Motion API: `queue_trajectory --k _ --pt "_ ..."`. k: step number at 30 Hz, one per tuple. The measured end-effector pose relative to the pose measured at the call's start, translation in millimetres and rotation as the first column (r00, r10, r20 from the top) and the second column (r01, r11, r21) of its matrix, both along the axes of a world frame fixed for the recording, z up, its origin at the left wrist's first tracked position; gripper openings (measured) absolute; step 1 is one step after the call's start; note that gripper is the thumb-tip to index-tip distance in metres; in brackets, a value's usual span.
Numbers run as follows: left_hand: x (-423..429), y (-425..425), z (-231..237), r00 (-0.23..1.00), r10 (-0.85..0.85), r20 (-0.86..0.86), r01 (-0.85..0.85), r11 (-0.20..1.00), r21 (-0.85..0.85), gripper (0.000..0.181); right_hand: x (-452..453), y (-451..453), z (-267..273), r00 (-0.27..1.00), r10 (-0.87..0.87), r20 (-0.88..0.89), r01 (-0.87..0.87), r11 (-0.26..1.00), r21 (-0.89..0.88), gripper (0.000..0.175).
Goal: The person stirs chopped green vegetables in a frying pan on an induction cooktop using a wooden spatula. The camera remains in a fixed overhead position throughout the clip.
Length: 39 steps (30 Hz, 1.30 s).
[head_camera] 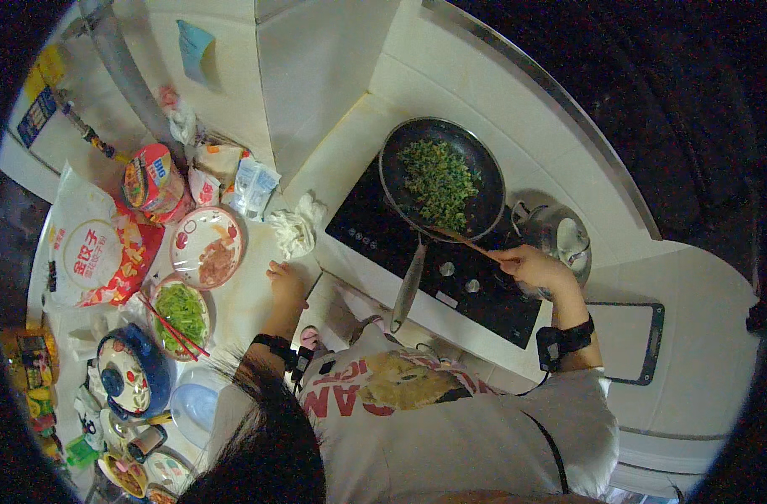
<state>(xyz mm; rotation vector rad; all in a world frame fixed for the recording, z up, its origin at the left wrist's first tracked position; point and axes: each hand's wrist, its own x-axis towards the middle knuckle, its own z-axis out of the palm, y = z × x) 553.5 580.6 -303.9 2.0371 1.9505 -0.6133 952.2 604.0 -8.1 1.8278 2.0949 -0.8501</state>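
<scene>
A wooden spatula is gripped by its handle in my right hand. Its far end reaches over the near rim of a dark frying pan. Chopped green vegetables lie in a heap across the pan's middle. The pan stands on a black cooktop, its metal handle pointing towards me. Over to the left, my left hand rests at the counter's edge with no object seen in it. Just beyond its fingers lies a crumpled white cloth.
Right of the pan stands a lidded metal pot. The left counter holds a plate of pinkish meat, a bowl of cut greens with red chopsticks, a flour bag, an instant-noodle tub and a blue lidded pot.
</scene>
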Motion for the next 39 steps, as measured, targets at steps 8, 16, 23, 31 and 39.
queue_trajectory --k 8,16,23,31,39 --pt "2.0 3.2 11.7 0.997 -0.059 -0.056 0.054 0.994 -0.091 0.107 11.8 105.4 -50.4 0.977 -0.206 0.061 0.171 0.918 0.357 0.025" --pt "0.6 3.7 6.9 0.996 -0.079 -0.04 0.076 0.995 -0.067 0.112 -6.8 89.8 -26.6 0.993 -0.115 0.033 0.109 0.984 0.14 0.028" --pt "1.2 3.3 2.3 0.996 -0.051 -0.079 0.045 0.996 -0.079 0.111 30.5 36.5 -8.8 0.965 -0.079 0.25 0.053 0.992 0.111 0.03" --pt "-3.2 -0.4 -0.9 0.999 -0.033 0.01 0.033 0.999 -0.006 0.114 7.4 132.6 -42.8 0.984 -0.164 0.064 0.137 0.941 0.31 0.029" --pt "-5.4 1.4 -26.2 0.994 0.068 0.086 -0.067 0.998 -0.022 0.114 -12.9 50.9 -9.1 0.99 -0.139 -0.002 0.139 0.988 0.066 0.028"
